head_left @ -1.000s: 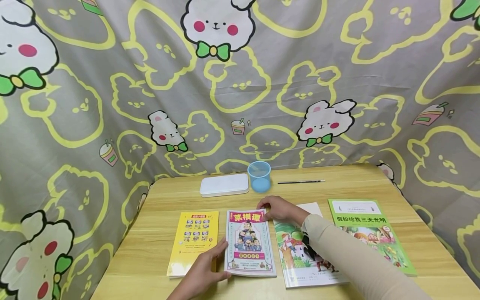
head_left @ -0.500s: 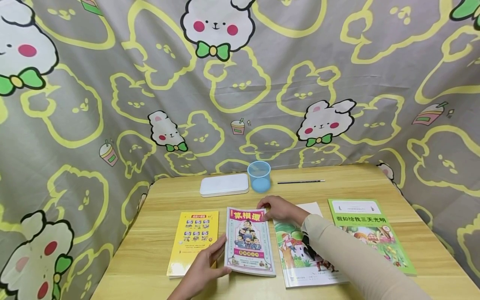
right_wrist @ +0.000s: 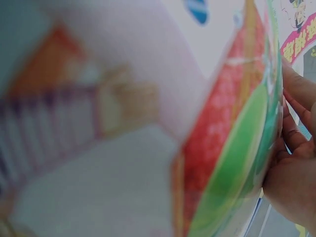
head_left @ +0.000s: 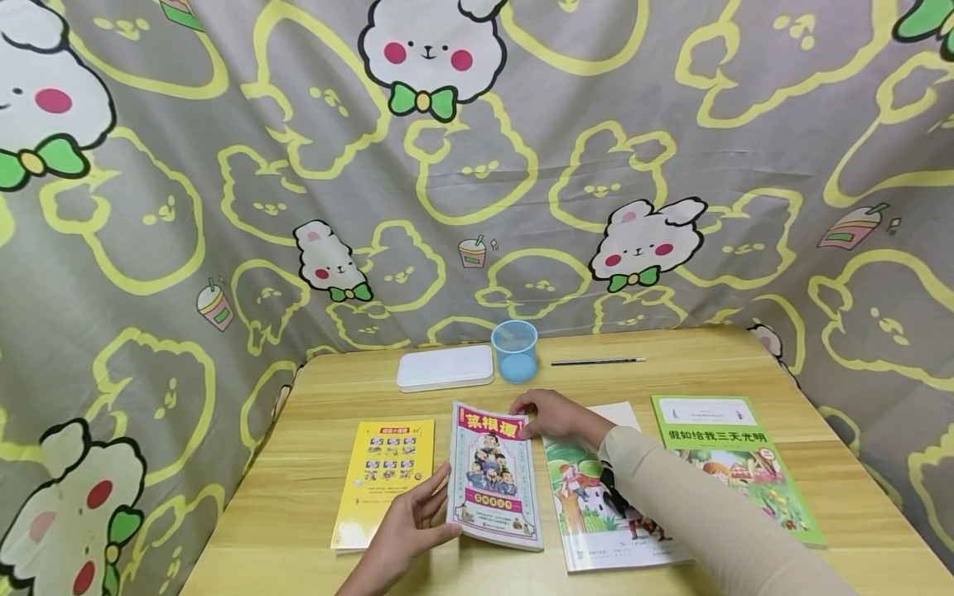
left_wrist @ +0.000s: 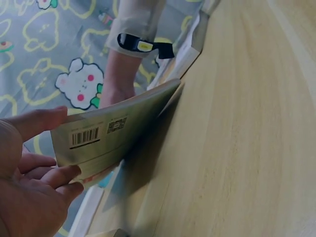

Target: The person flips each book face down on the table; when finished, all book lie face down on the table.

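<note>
A slim book with a pink title band and a group of cartoon figures on its cover is tilted up from the table, left side raised. Its left edge is held by my left hand, thumb near the lower corner. In the left wrist view, the fingers lie against the back cover with its barcode, and the right edge meets the tabletop. My right hand pinches the book's top right corner. In the right wrist view, the right hand appears at the edge, beside a large blurred picture-book cover.
A yellow book lies to the left. On the right are a picture book, partly under my right forearm, and a green book. Behind stand a white case and a blue cup, with a pencil beside them.
The book's left side has risen from lying nearly flat to a clear tilt, the left hand lifting with it. The right hand has stayed at the top right corner.
</note>
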`<control>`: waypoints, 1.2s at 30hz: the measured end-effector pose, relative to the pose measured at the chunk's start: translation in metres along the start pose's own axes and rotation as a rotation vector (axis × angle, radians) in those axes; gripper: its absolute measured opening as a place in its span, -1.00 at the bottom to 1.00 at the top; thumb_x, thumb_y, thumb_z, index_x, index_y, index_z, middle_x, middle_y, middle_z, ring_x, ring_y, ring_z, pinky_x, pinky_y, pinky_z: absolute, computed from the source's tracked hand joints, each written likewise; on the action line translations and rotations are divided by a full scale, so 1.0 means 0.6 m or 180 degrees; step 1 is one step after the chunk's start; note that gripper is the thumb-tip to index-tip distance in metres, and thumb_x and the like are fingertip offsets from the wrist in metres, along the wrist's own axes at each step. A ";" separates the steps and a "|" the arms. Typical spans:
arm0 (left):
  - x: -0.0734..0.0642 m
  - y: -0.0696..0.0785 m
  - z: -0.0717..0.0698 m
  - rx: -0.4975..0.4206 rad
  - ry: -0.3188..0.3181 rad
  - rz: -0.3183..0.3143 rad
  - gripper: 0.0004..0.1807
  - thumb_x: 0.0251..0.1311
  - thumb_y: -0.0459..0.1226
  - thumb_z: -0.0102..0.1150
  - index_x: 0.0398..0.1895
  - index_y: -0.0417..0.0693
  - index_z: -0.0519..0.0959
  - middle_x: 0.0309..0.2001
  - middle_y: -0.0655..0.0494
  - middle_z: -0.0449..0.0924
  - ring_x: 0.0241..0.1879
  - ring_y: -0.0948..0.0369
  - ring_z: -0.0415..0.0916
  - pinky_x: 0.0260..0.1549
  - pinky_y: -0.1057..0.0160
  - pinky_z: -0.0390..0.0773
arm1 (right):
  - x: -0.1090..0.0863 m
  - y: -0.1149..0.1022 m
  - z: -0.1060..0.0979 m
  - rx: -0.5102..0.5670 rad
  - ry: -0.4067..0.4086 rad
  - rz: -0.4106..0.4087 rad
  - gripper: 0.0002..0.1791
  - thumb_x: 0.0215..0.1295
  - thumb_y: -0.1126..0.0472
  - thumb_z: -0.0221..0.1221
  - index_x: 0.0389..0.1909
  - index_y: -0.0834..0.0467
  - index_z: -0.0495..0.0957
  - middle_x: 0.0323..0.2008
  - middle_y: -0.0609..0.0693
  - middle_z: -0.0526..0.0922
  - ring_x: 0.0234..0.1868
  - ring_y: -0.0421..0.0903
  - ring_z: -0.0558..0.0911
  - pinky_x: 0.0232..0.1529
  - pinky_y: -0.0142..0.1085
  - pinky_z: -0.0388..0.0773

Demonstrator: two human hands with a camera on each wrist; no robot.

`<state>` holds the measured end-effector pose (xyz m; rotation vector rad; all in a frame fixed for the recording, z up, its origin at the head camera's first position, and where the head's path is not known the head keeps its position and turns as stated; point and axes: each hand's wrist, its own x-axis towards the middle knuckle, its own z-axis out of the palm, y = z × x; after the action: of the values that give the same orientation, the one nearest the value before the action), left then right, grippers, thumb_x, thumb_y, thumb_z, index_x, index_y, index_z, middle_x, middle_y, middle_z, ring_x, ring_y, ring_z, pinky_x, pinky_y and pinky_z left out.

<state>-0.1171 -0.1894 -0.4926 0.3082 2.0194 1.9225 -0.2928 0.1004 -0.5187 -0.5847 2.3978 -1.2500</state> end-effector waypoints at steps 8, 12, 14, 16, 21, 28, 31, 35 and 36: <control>-0.001 -0.002 0.005 -0.0136 -0.0080 0.0078 0.00 0.18 -0.42 0.43 0.61 -0.32 0.04 0.63 -0.15 -0.17 0.51 -0.15 0.08 0.26 0.28 0.47 | 0.004 0.003 0.001 -0.0005 0.0019 -0.0016 -0.68 0.19 0.34 0.46 -0.04 0.12 0.68 -0.15 -0.05 0.62 -0.10 -0.05 0.53 0.04 -0.17 0.52; 0.001 -0.003 0.008 -0.0165 -0.0065 0.0095 0.02 0.18 -0.41 0.44 0.62 -0.28 0.03 0.65 -0.10 -0.18 0.53 -0.14 0.06 0.28 0.28 0.46 | 0.005 0.005 0.002 0.0052 0.0005 -0.0014 -0.68 0.19 0.34 0.46 -0.04 0.10 0.68 -0.14 -0.05 0.62 -0.11 -0.08 0.52 0.03 -0.17 0.52; 0.002 -0.003 0.009 -0.0175 -0.0059 0.0105 0.02 0.17 -0.41 0.44 0.62 -0.27 0.04 0.66 -0.07 -0.18 0.53 -0.13 0.05 0.29 0.28 0.45 | 0.005 0.006 0.003 0.0076 0.0003 -0.0012 -0.68 0.18 0.34 0.46 -0.04 0.10 0.69 -0.15 -0.05 0.62 -0.12 -0.08 0.52 0.03 -0.17 0.53; 0.003 -0.003 0.010 -0.0185 -0.0062 0.0123 0.02 0.17 -0.42 0.44 0.62 -0.26 0.04 0.66 -0.06 -0.19 0.54 -0.13 0.05 0.30 0.28 0.43 | 0.006 0.007 0.003 0.0081 0.0002 -0.0016 -0.68 0.18 0.32 0.47 -0.05 0.08 0.69 -0.16 -0.06 0.62 -0.12 -0.09 0.52 0.03 -0.17 0.51; 0.003 0.001 0.014 -0.0167 -0.0038 0.0155 0.02 0.16 -0.43 0.44 0.62 -0.28 0.05 0.66 -0.07 -0.18 0.54 -0.14 0.06 0.33 0.30 0.39 | 0.006 0.005 0.004 0.0061 -0.0001 -0.0109 -0.69 0.19 0.31 0.46 -0.05 0.09 0.69 -0.16 -0.08 0.64 -0.11 -0.11 0.55 0.07 -0.15 0.52; 0.001 0.005 0.018 -0.0139 -0.0016 0.0186 0.01 0.15 -0.45 0.44 0.62 -0.24 0.07 0.66 -0.05 -0.18 0.54 -0.14 0.06 0.33 0.26 0.40 | 0.007 -0.005 0.005 -0.0057 -0.0008 -0.0241 -0.68 0.23 0.30 0.44 0.01 0.09 0.69 -0.16 -0.10 0.68 -0.13 -0.15 0.58 0.03 -0.19 0.55; 0.000 0.006 0.019 -0.0147 -0.0034 0.0200 0.02 0.15 -0.44 0.44 0.62 -0.23 0.07 0.67 -0.03 -0.18 0.55 -0.11 0.06 0.34 0.24 0.39 | 0.008 -0.010 0.007 -0.0111 0.0002 -0.0287 -0.67 0.25 0.27 0.43 0.04 0.06 0.69 -0.16 -0.12 0.68 -0.14 -0.16 0.58 0.00 -0.19 0.57; 0.000 0.010 0.021 -0.0134 -0.0042 0.0206 0.01 0.15 -0.44 0.45 0.62 -0.21 0.09 0.67 -0.02 -0.16 0.55 -0.10 0.06 0.34 0.24 0.39 | 0.009 -0.017 0.010 -0.0101 -0.0006 -0.0314 -0.66 0.28 0.24 0.42 0.07 0.02 0.68 -0.15 -0.14 0.68 -0.12 -0.16 0.60 0.00 -0.17 0.58; -0.001 0.012 0.021 -0.0131 -0.0042 0.0204 0.00 0.15 -0.44 0.45 0.62 -0.20 0.10 0.67 -0.02 -0.16 0.55 -0.10 0.06 0.34 0.25 0.39 | 0.009 -0.019 0.011 -0.0091 -0.0007 -0.0323 -0.66 0.29 0.23 0.41 0.08 0.02 0.68 -0.14 -0.13 0.68 -0.12 -0.16 0.60 0.00 -0.16 0.59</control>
<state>-0.1123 -0.1772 -0.4860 0.3785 1.9816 1.9923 -0.2918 0.0873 -0.5135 -0.7243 2.4145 -1.2572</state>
